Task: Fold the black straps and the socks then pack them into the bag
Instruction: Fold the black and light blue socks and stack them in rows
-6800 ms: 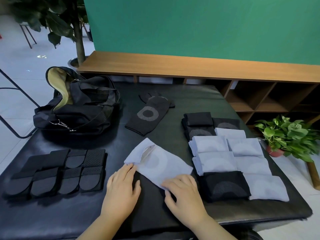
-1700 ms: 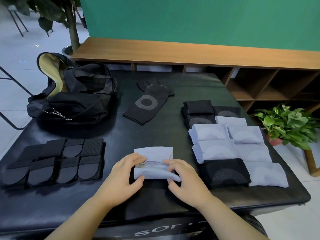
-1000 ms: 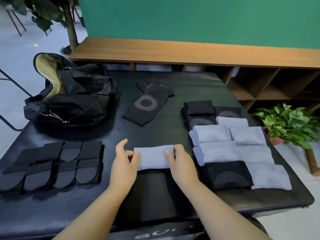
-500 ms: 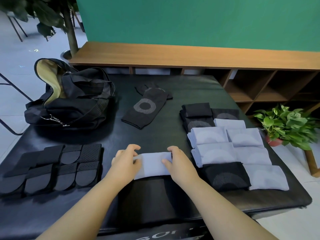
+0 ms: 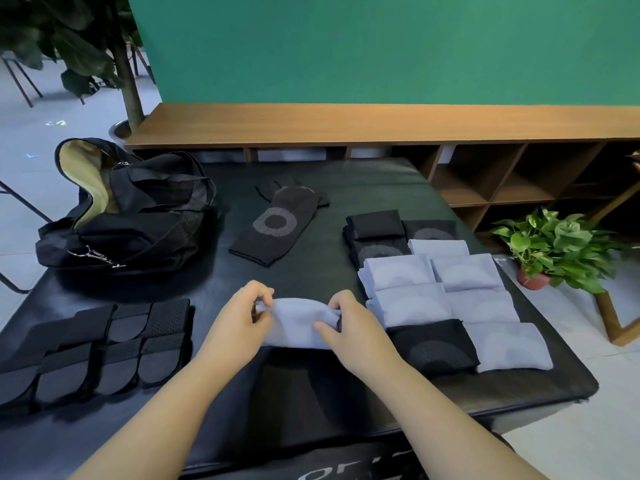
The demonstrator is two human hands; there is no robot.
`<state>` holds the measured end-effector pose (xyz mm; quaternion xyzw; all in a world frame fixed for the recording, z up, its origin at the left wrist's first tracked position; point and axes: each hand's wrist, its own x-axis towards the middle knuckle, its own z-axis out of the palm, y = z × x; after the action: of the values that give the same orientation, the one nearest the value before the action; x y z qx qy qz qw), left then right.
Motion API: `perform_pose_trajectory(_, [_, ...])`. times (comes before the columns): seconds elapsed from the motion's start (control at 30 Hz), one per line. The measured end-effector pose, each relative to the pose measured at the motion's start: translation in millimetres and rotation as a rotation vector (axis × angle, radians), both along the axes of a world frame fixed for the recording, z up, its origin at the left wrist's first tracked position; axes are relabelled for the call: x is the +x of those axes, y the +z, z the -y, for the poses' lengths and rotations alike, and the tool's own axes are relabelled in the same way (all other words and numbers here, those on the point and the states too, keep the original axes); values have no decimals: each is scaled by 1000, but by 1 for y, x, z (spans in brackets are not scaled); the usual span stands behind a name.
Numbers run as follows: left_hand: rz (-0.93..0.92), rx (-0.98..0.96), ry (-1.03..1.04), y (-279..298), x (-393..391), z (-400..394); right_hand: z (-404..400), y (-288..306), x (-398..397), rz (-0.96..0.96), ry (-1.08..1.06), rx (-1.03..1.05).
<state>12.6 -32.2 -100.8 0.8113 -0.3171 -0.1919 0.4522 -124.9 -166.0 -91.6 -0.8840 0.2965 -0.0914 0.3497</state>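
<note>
behind black table [image 5: 311,278], green wall [image 5: 381,46].

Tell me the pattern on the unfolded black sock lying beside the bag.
The unfolded black sock bears a grey ring, clearest in the head view.

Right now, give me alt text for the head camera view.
Both hands, left hand and right hand, pinch the ends of a folded light blue sock on a black table. Folded socks lie right, black straps left, an open bag behind.
</note>
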Motion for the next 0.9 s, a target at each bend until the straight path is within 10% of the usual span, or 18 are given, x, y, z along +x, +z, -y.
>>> perform_pose_trajectory(0.9, [453, 111, -628, 51, -113, 200, 152, 18, -138, 543, -655, -29])
